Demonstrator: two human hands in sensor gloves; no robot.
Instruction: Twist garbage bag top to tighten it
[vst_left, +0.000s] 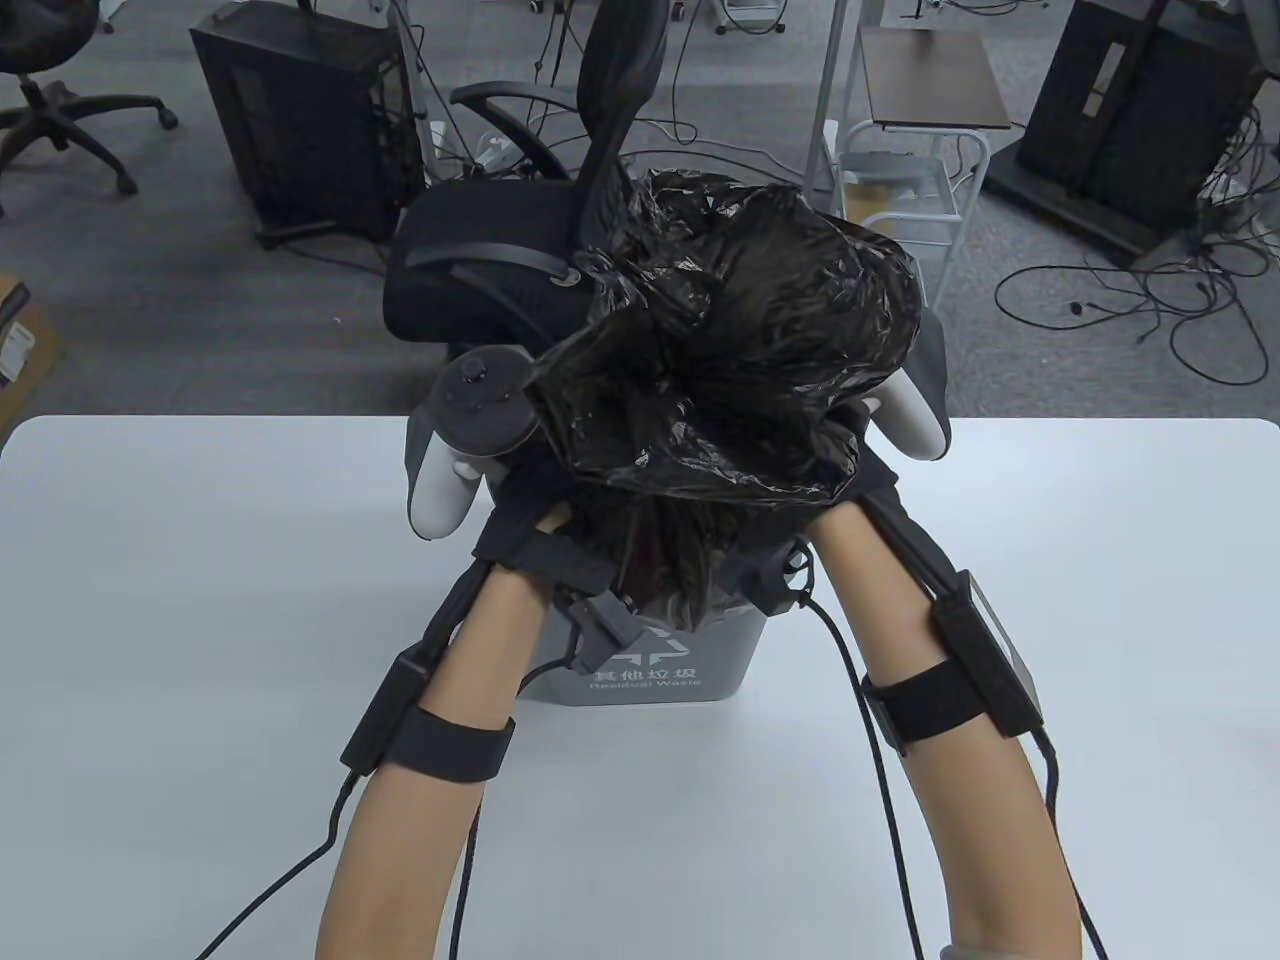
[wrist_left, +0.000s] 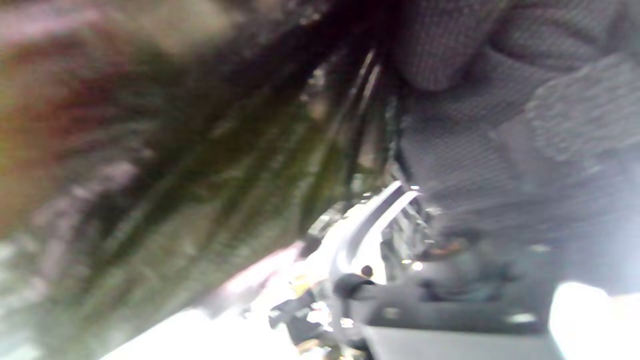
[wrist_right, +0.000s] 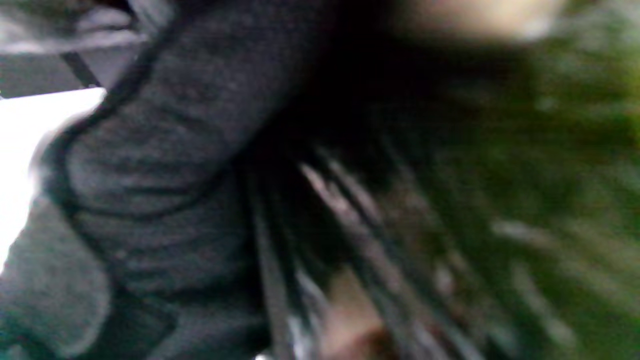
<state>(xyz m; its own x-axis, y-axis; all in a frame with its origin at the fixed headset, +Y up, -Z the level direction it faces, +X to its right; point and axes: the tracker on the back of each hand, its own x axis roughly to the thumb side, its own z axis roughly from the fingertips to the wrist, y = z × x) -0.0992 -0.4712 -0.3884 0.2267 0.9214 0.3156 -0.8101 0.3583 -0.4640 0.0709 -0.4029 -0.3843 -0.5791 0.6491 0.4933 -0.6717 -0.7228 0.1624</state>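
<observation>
A black garbage bag (vst_left: 740, 340) stands in a grey waste bin (vst_left: 650, 670) on the white table. Its top is gathered into a neck, and the loose plastic flares out above my hands. My left hand (vst_left: 525, 530) grips the neck from the left and my right hand (vst_left: 868, 478) grips it from the right, both just under the flare, fingers hidden by plastic. In the left wrist view gloved fingers (wrist_left: 475, 125) press against pleated bag plastic (wrist_left: 225, 165). The right wrist view shows the same, with fingers (wrist_right: 160, 190) against the bag (wrist_right: 400, 225), blurred.
The white table (vst_left: 200, 600) carries the bin near its far edge. Behind it stand a black office chair (vst_left: 500, 260), a black cabinet (vst_left: 300, 120) and a small white cart (vst_left: 910, 190). Cables run from my forearms to the near edge.
</observation>
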